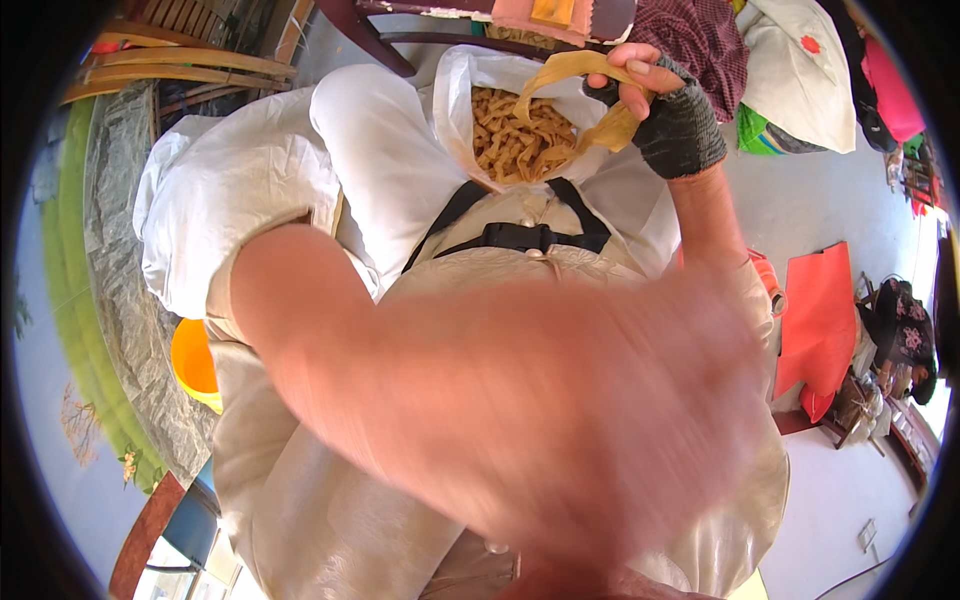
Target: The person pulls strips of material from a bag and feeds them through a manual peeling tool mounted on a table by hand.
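My right hand [652, 105], in a dark grey fingerless knit glove, pinches a long, flat tan strip [559, 71] between bare fingertips. The strip loops out to the left and hangs down over the rim of a white plastic bag [454, 124] between my legs. Inside that bag lies a heap of narrow, crinkled tan pieces [506, 135]. My left forearm crosses the middle of the view from its beige sleeve. At its far end my left hand [660, 435] is very near the camera and badly blurred; its fingers and anything in them cannot be made out.
A dark purple wooden piece of furniture [390, 37] with a pink cloth [514, 22] stands beyond the bag. Bamboo-like slatted furniture [187, 64] is at upper left, a yellow bucket [196, 364] at left. A red sheet [817, 322] and dark floral clothing [907, 322] are at right.
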`<control>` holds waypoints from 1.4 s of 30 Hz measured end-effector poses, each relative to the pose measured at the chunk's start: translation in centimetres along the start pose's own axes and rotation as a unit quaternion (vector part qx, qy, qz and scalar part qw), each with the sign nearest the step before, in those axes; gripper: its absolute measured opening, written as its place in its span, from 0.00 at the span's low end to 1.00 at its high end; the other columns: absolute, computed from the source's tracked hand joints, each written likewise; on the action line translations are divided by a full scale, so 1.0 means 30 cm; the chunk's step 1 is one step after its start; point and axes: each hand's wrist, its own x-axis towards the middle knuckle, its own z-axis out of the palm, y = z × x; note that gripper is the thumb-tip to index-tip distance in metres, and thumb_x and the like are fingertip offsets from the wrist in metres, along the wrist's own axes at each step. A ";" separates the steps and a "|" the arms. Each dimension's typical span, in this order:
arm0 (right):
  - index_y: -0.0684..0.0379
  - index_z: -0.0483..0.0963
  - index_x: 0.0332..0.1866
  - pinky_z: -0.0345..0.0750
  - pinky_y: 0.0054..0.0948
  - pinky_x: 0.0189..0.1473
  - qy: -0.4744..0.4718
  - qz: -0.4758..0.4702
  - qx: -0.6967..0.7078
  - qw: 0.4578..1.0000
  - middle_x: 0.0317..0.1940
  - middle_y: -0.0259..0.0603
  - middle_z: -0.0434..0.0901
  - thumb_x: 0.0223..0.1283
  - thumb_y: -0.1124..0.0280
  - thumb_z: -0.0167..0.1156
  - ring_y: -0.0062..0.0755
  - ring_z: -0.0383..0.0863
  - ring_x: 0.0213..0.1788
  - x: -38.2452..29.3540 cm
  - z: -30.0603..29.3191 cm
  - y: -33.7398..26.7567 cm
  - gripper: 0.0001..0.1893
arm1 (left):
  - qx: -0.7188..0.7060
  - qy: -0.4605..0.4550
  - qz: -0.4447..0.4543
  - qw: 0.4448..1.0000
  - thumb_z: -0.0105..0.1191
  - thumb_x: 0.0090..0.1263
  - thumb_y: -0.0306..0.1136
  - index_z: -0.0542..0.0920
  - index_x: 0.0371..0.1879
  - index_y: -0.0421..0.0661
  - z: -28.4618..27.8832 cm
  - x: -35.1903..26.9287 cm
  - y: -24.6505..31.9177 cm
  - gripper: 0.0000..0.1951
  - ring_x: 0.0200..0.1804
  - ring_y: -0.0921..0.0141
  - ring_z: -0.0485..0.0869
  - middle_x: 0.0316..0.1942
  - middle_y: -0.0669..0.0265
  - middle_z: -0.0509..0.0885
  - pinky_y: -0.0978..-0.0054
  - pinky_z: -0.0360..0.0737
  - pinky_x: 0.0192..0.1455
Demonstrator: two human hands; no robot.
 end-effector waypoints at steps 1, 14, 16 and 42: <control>0.63 0.73 0.39 0.71 0.26 0.46 -0.010 -0.011 0.000 1.000 0.15 0.35 0.68 0.53 0.70 0.52 0.34 0.78 0.38 -0.007 0.005 0.000 0.11 | -0.032 -0.002 -0.040 0.999 0.55 0.54 0.32 0.79 0.28 0.41 0.000 -0.022 -0.036 0.08 0.28 0.68 0.78 0.24 0.64 0.79 0.75 0.74 0.32; 0.61 0.72 0.47 0.74 0.21 0.33 -0.129 0.152 -0.216 0.956 0.26 0.39 0.77 0.54 0.72 0.52 0.24 0.76 0.24 -0.061 0.144 0.090 0.15 | -0.723 0.410 -0.429 0.353 0.37 0.71 0.43 0.69 0.49 0.37 0.416 -0.370 -0.518 0.20 0.35 0.74 0.78 0.37 0.65 0.78 0.74 0.77 0.42; 0.60 0.71 0.51 0.74 0.23 0.38 -0.069 0.158 -0.236 0.956 0.29 0.40 0.79 0.55 0.69 0.53 0.28 0.78 0.29 -0.032 0.070 0.153 0.17 | -0.723 0.429 -0.397 0.368 0.43 0.70 0.33 0.70 0.49 0.38 0.387 -0.378 -0.524 0.14 0.32 0.76 0.77 0.31 0.69 0.76 0.77 0.78 0.38; 0.59 0.75 0.36 0.71 0.32 0.38 0.035 -0.237 -0.514 0.824 0.28 0.42 0.76 0.54 0.60 0.56 0.42 0.75 0.33 0.086 0.078 0.217 0.12 | -0.745 0.247 -0.444 0.432 0.36 0.72 0.45 0.73 0.46 0.43 0.417 -0.270 -0.534 0.19 0.28 0.82 0.66 0.25 0.79 0.72 0.82 0.66 0.42</control>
